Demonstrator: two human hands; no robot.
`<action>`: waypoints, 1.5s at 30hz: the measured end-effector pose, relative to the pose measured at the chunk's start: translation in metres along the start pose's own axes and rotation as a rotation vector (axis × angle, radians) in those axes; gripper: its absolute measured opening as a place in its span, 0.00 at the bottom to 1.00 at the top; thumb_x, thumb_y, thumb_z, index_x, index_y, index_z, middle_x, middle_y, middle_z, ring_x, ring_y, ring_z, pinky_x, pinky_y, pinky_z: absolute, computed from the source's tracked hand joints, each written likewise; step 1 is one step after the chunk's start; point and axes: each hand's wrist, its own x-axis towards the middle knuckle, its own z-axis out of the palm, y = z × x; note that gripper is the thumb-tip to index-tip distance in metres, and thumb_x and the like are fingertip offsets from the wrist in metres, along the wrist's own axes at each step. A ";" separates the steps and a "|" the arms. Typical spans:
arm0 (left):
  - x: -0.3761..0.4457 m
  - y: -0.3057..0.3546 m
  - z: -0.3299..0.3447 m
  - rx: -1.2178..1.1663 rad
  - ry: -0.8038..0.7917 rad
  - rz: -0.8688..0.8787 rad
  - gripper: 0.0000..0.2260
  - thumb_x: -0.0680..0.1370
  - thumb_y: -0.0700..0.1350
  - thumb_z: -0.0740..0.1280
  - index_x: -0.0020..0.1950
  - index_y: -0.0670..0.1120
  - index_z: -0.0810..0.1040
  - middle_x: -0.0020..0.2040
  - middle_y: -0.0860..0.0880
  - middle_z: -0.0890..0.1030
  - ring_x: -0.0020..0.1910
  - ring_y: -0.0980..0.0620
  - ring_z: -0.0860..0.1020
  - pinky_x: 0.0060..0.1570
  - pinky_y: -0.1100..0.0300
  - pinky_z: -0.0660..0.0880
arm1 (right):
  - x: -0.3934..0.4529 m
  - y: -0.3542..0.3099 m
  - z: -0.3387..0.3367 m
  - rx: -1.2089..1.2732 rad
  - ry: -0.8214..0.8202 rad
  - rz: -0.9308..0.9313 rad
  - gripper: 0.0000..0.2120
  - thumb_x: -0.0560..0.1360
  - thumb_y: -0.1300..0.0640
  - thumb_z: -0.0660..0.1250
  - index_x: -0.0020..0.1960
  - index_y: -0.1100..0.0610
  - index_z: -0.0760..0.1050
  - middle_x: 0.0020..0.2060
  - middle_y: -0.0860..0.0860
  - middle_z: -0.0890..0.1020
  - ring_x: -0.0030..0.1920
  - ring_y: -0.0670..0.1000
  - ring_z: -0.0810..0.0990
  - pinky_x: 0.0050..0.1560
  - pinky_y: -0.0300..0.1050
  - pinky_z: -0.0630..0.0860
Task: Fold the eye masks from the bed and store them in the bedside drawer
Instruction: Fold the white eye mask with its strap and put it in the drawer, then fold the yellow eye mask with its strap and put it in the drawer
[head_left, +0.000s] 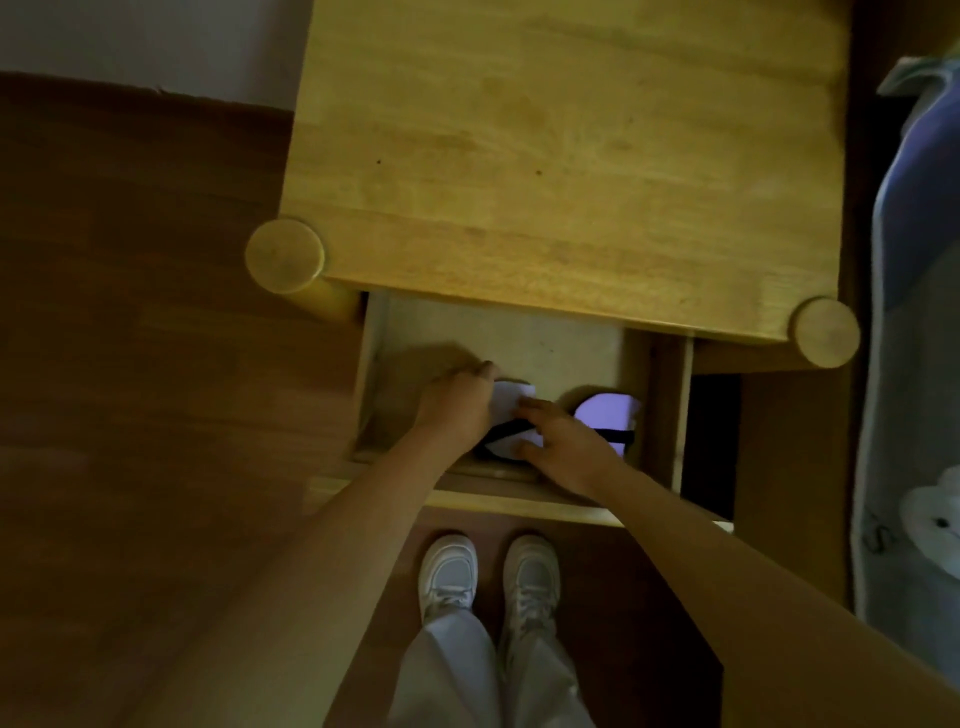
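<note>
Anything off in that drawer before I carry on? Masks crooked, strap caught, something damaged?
Nothing stands out. Both hands, left and right, are on a folded mask in the open drawer; a second mask lies beside it, black strap across. No visible damage, though the light is dim.

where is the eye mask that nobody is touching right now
In the head view, the free eye mask lies in the open drawer near its right wall, just right of the right hand.

Both arms reach down, left grip (457, 408) curled, right grip (563, 444) spread flat.
</note>
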 end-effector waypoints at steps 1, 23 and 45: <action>-0.005 0.002 -0.002 0.011 0.030 0.030 0.17 0.80 0.43 0.59 0.69 0.47 0.67 0.62 0.43 0.77 0.58 0.42 0.76 0.53 0.49 0.75 | -0.004 -0.002 -0.003 -0.008 0.026 0.008 0.24 0.78 0.54 0.63 0.73 0.54 0.63 0.72 0.53 0.68 0.69 0.55 0.69 0.65 0.50 0.68; -0.216 0.122 -0.255 0.321 0.445 0.307 0.18 0.81 0.58 0.56 0.69 0.55 0.68 0.66 0.57 0.74 0.65 0.56 0.71 0.60 0.58 0.69 | -0.238 -0.137 -0.206 -0.350 0.333 -0.237 0.25 0.77 0.48 0.61 0.73 0.44 0.60 0.69 0.45 0.71 0.67 0.49 0.71 0.62 0.47 0.70; -0.549 0.347 -0.548 0.625 0.768 0.847 0.16 0.76 0.62 0.60 0.60 0.58 0.74 0.53 0.59 0.80 0.51 0.58 0.78 0.50 0.59 0.73 | -0.669 -0.309 -0.356 -0.396 1.114 -0.052 0.21 0.76 0.47 0.64 0.68 0.42 0.66 0.59 0.41 0.78 0.53 0.41 0.77 0.47 0.34 0.72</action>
